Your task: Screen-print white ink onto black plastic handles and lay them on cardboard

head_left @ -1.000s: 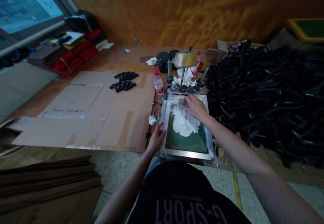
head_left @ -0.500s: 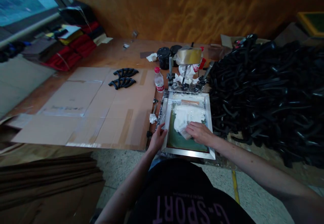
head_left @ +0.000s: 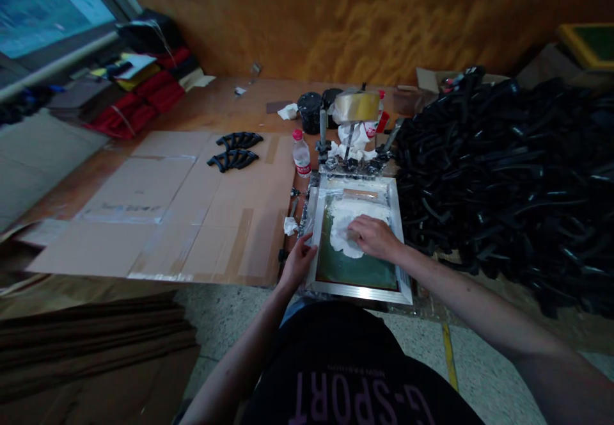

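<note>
A silkscreen frame (head_left: 363, 292) with metal sides lies flat in front of me. White paste (head_left: 339, 219) covers the upper middle of its green mesh (head_left: 352, 274). My right hand (head_left: 373, 236) is closed over the paste, around a small translucent scraper (head_left: 354, 235) mostly hidden by the fingers. At the frame's left side, my left hand (head_left: 300, 260) grips the edge, thumb towards the top and fingers along the outside.
Cardboard (head_left: 240, 198) covers the table on the left, bearing several black curved pieces (head_left: 234, 159). A bottle (head_left: 302, 155), black tubs (head_left: 309, 111) and a clamp with a tape roll (head_left: 355, 106) stand behind the frame. Black parts (head_left: 499, 175) are heaped on the right.
My right hand has moved up and slightly left across the mesh with the scraper. The white paste's lower edge shows more. My left hand stays at the frame's side.
</note>
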Demonstrator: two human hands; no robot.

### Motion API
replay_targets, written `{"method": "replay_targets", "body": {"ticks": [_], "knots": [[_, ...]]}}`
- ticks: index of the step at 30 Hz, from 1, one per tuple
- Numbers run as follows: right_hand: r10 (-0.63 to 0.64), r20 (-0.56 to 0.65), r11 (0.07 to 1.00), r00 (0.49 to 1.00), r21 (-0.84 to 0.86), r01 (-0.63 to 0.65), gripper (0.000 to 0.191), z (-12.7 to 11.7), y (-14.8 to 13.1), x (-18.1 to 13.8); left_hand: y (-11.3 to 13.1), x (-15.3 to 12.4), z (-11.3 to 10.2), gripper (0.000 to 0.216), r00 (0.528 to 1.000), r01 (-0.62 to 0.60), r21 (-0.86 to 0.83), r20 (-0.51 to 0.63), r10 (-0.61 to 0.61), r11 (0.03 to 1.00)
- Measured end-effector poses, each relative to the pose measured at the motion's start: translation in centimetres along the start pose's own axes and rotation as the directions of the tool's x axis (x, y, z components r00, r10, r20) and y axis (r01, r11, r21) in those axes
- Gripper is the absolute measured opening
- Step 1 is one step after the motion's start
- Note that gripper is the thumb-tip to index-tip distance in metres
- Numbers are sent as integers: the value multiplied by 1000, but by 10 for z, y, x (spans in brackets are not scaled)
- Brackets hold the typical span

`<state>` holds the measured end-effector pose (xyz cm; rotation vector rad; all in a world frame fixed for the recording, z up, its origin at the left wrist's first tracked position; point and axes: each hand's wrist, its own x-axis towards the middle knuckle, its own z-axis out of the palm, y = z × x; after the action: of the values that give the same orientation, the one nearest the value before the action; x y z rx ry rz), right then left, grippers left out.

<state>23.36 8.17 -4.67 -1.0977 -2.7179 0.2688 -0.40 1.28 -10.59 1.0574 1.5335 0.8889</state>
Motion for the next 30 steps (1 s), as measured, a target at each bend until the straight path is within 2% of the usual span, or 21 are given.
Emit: {"method": "replay_targets", "body": {"ticks": [4,7,9,11,12,13,14,16,19,21,24,30], "knots": [[200,-87,980,976,14,-199,47,-39,22,52,31,-11,-11,63,998,-8,-86,55,13,996],[307,-227,952,924,53,-303,56,-81,51,61,71,-18,-19,53,998,-48,-129,32,53,990],[401,-377,916,835,143,-375,47,-103,79,44,100,-17,-22,47,993,-117,-125,-33,114,985],[559,-473,827,681,261,-498,39,-109,109,18,126,-10,-22,48,974,-226,-193,-75,216,955],[641,-444,766,626,317,-559,38,-104,121,3,137,-4,-21,47,958,-287,-246,-86,274,926],[700,-392,713,596,354,-605,36,-95,130,-10,147,3,-20,43,939,-342,-299,-92,330,891],[724,-353,690,592,364,-626,33,-82,134,-22,154,9,-18,39,922,-383,-343,-92,375,858],[725,-289,687,625,370,-626,27,-48,128,-38,165,19,-16,35,904,-417,-391,-88,417,821],[691,-195,708,696,377,-597,21,2,94,-44,167,24,-12,39,912,-400,-386,-75,403,832],[638,-111,737,762,373,-563,21,25,69,-42,162,23,-10,40,912,-400,-384,-82,401,832],[553,-64,798,831,329,-505,28,44,45,-36,154,21,-9,39,909,-404,-417,-79,410,814],[496,-77,851,865,241,-467,32,59,34,-34,153,22,-10,39,930,-353,-399,-55,362,846]]}}
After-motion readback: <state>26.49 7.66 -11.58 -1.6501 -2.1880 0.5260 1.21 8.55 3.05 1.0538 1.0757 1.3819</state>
